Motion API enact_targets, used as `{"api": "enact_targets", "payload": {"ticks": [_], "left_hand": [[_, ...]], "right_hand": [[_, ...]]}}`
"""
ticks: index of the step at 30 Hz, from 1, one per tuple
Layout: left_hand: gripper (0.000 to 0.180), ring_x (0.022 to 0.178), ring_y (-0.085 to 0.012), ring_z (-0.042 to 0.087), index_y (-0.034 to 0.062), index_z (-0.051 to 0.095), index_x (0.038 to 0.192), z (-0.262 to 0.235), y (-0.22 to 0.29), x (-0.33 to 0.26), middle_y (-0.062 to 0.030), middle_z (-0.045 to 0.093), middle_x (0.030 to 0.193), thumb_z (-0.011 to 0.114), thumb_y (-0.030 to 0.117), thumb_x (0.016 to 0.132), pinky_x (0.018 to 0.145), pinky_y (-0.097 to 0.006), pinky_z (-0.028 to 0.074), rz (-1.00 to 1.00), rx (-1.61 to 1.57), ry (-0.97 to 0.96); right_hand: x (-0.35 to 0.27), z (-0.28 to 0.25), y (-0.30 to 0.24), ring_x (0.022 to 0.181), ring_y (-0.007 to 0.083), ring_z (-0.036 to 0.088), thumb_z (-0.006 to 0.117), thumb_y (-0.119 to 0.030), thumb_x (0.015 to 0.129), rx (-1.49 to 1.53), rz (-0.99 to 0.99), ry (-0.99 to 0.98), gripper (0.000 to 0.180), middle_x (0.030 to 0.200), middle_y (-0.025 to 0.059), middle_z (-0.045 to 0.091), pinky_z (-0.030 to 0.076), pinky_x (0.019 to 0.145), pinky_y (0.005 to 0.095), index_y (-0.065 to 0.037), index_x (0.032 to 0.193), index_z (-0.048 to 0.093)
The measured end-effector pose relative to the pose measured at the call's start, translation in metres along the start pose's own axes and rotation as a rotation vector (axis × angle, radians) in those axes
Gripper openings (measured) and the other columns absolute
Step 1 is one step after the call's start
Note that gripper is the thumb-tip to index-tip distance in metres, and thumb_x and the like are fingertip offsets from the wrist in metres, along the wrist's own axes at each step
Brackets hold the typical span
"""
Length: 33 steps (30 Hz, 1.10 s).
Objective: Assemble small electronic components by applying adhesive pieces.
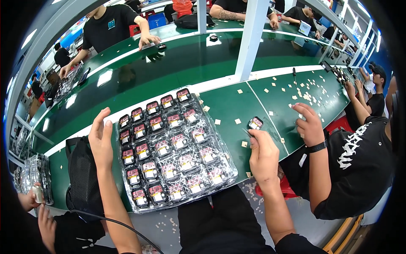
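A clear plastic tray lies before me on the green table, filled with rows of small black square devices with rounded corners and pink-and-white labels. Just off its left edge is my left hand, open, with raised fingers and nothing visible in them. To the tray's right, my right hand has its fingers curled in a pinch. Its fingertips come up to the lower edge of one loose device of the same kind. Whether they grip that device or something thin beside it is unclear.
A black mesh bag stands left of the tray, with a cable beside my left forearm. Small pale square chips are scattered on the right, near a screwdriver. A co-worker's hand is close on my right. A white post rises ahead.
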<state>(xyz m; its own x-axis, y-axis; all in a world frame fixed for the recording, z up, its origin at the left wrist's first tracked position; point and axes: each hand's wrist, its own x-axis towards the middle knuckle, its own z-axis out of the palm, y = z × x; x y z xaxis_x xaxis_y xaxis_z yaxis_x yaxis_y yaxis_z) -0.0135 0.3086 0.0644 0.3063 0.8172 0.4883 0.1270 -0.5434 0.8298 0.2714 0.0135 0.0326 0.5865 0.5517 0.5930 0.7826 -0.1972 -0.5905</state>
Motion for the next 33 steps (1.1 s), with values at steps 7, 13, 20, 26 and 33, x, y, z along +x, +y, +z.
{"api": "enact_targets", "payload": {"ticks": [7, 13, 20, 26, 33], "left_hand": [[0.031, 0.142, -0.0404, 0.045, -0.0019, 0.067, 0.119, 0.0, 0.07, -0.052, -0.0195, 0.062, 0.135, 0.066, 0.013, 0.093, 0.117, -0.049, 0.033, 0.305, 0.274, -0.138], [0.027, 0.132, -0.0455, 0.053, 0.0039, 0.072, 0.11, 0.024, 0.108, -0.084, -0.0165, 0.066, 0.125, 0.076, 0.015, 0.085, 0.11, -0.055, 0.041, 0.433, 0.352, -0.245], [0.037, 0.117, -0.0403, 0.063, 0.011, 0.071, 0.109, 0.062, 0.137, -0.136, -0.0159, 0.064, 0.12, 0.081, 0.008, 0.074, 0.103, -0.056, 0.05, 0.692, 0.191, -0.429], [0.047, 0.111, -0.0318, 0.067, 0.0213, 0.065, 0.127, 0.079, 0.152, -0.151, -0.0095, 0.062, 0.128, 0.079, 0.009, 0.084, 0.095, -0.049, 0.057, 0.81, 0.176, -0.423], [0.043, 0.107, -0.0316, 0.068, 0.0229, 0.067, 0.122, 0.074, 0.151, -0.157, -0.0085, 0.065, 0.121, 0.08, 0.014, 0.082, 0.09, -0.047, 0.06, 0.784, 0.151, -0.456]], "right_hand": [[0.032, -0.009, 0.018, 0.098, 0.0395, 0.068, 0.074, -0.017, 0.088, -0.201, 0.091, -0.101, 0.041, 0.116, 0.0158, 0.067, 0.055, 0.08, 0.0465, -0.004, 0.126, 0.062], [0.033, -0.008, 0.021, 0.101, 0.0391, 0.067, 0.078, -0.021, 0.085, -0.277, 0.154, -0.233, 0.055, 0.115, 0.0168, 0.065, 0.054, 0.085, 0.0475, -0.001, 0.132, 0.058], [0.005, -0.04, -0.058, 0.079, 0.0155, 0.062, 0.076, -0.012, 0.088, 0.718, 0.468, -0.385, 0.054, 0.119, 0.0121, 0.06, 0.049, 0.065, 0.0309, 0.003, 0.137, 0.058], [-0.035, -0.05, -0.079, 0.112, 0.0141, 0.053, 0.072, -0.015, 0.096, 1.311, 0.331, -0.757, 0.049, 0.123, 0.0105, 0.056, 0.044, 0.096, 0.0272, 0.003, 0.138, 0.054], [-0.046, -0.047, -0.082, 0.082, 0.0024, 0.055, 0.073, -0.015, 0.096, 1.404, 0.64, -0.834, 0.05, 0.119, 0.0031, 0.056, 0.045, 0.071, 0.0183, 0.001, 0.137, 0.05]]}}
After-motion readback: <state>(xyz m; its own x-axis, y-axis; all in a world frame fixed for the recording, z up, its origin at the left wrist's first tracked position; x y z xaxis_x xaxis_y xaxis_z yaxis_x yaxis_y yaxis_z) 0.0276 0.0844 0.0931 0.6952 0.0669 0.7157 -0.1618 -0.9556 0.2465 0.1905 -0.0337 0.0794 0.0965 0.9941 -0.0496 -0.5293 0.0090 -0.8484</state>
